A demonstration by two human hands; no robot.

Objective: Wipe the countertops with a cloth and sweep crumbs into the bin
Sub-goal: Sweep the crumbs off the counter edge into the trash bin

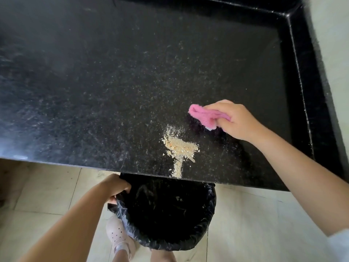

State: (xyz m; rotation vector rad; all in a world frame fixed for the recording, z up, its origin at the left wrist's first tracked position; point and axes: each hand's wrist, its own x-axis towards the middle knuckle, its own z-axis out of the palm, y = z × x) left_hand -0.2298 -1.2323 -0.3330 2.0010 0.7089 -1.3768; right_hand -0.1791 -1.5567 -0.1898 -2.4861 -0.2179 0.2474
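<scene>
Countertop, black, crumb-dusted. Bin under front edge at 6 o'clock, left hand curled over rim to catch crumbs. Right hand, fingers bunched around pink cloth, at 2 o'clock of pile.

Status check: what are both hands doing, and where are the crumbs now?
Right hand grips pink cloth on countertop. Left hand holds bin rim under the edge. Crumbs piled near edge, trail reaching it. Nothing in the way.

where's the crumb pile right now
In the head view, the crumbs lie near the counter's front edge, just above the bin, left of the cloth.
</scene>
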